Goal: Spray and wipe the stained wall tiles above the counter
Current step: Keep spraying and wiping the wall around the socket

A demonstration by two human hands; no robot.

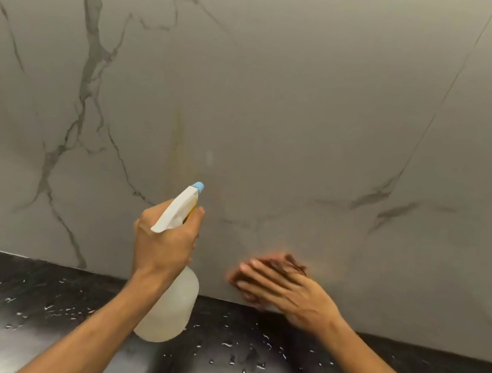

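Note:
Grey marble-look wall tiles (282,96) with dark veins fill the view above the counter. A faint yellowish streak stain (177,142) runs down the tile at centre. My left hand (164,244) grips a translucent white spray bottle (168,311), whose blue nozzle tip points at the wall just right of the streak. My right hand (284,289) presses flat on a brown cloth (295,264) against the lowest part of the tile, just above the counter; the hand and cloth are blurred, and most of the cloth is hidden under the fingers.
A black glossy counter (33,298) runs along the bottom, dotted with water droplets. A thin tile joint (447,97) slants down the wall at the right.

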